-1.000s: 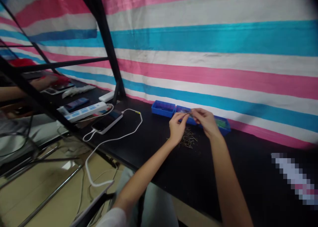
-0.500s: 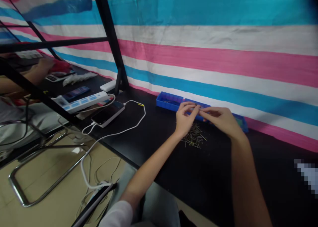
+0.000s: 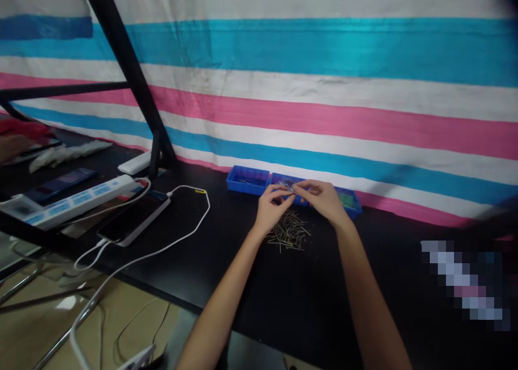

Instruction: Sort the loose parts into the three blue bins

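Note:
My left hand [image 3: 270,208] and my right hand [image 3: 321,198] meet fingertip to fingertip above the black table. Both are closed in a pinch. A small, clear, shiny piece [image 3: 288,185], perhaps thin plastic, shows at the fingertips; it is too small and blurred to name. Just below the hands lies a loose pile of thin metal pins [image 3: 289,232]. Behind them stands a row of blue trays: the left tray [image 3: 247,189] holds a few thin dark pieces, the right one [image 3: 356,211] something green. My hands partly cover the middle tray.
Left of my hands, a white cable [image 3: 204,219] loops over the black tabletop [image 3: 315,300]. A phone [image 3: 133,219], a power strip [image 3: 84,197] and a black frame post [image 3: 129,62] stand further left. Striped sheeting [image 3: 324,111] hangs behind. Another person's hand [image 3: 14,146] is at far left.
The camera view has turned to the right, so everything sits further left. My hands remain together over the pile, and the clear shiny piece now shows between the fingertips.

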Motion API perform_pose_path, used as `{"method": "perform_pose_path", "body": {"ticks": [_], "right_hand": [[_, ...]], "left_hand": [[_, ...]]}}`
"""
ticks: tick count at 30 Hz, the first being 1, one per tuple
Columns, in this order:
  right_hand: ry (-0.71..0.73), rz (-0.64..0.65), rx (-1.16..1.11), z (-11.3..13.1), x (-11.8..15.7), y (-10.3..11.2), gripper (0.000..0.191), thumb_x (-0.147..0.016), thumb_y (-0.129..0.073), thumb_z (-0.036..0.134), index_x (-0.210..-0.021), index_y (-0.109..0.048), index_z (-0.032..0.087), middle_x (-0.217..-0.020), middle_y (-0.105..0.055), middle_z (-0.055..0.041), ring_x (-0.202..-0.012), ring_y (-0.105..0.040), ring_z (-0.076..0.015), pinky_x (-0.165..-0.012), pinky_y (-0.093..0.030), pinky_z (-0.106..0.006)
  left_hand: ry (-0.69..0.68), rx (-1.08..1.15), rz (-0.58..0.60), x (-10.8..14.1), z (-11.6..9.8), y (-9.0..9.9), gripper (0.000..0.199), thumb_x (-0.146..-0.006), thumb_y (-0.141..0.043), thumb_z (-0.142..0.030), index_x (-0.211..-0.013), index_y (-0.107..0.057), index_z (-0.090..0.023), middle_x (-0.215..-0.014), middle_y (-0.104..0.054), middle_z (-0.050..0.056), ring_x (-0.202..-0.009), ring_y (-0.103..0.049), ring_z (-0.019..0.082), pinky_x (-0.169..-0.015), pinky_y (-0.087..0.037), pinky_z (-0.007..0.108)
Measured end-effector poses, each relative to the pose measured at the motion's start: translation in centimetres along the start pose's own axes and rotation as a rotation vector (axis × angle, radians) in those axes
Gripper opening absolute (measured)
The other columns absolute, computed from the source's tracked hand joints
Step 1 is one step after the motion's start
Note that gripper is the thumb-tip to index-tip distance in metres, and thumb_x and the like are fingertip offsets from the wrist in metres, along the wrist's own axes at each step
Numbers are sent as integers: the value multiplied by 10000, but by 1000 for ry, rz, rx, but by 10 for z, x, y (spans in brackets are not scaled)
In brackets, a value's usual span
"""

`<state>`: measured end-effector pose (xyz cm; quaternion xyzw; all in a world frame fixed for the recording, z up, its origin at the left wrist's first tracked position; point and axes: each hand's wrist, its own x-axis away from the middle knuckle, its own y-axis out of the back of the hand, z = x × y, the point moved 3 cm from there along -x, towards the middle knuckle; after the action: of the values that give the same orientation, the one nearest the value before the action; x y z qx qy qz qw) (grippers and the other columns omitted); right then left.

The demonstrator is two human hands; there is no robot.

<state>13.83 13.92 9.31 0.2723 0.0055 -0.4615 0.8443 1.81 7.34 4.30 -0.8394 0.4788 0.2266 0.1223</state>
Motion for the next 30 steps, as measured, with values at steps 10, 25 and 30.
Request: {"method": "perform_pose_path", "body": {"ticks": [10,25,30], "right_hand": [[-167,457,170,-20,9,1,376,-745,-576,424,-1040,-605,193,-910,-654,-70,-701,-603,-145,-536,-449,-226],[-631,684,514,-41,18,-10,1095,-414,-806,364,-1358,-254,292,-1458,22,-161,-928,-595,-249,-662,-517,-290],[-672,628,559,-45,15,-22,1186,-320,-840,272,-1354,-261,285,-1455,-12,-181,-989,-572,-287,-683,-521,-303]], "left_hand": [[201,65,-306,-18,27,41,313,-707,-627,-351,-934,-661,-138,-753,-655,63,-484,-537,80,-347,-311,159],[288,29,-158,-28,62,53,439,-702,-632,-329,-1102,-587,-155,-1144,-586,137,-718,-656,168,-363,-360,140],[192,-125,-286,-23,59,47,347,-741,-551,-357,-1008,-620,-146,-1115,-575,113,-714,-621,135,-398,-400,150]]}}
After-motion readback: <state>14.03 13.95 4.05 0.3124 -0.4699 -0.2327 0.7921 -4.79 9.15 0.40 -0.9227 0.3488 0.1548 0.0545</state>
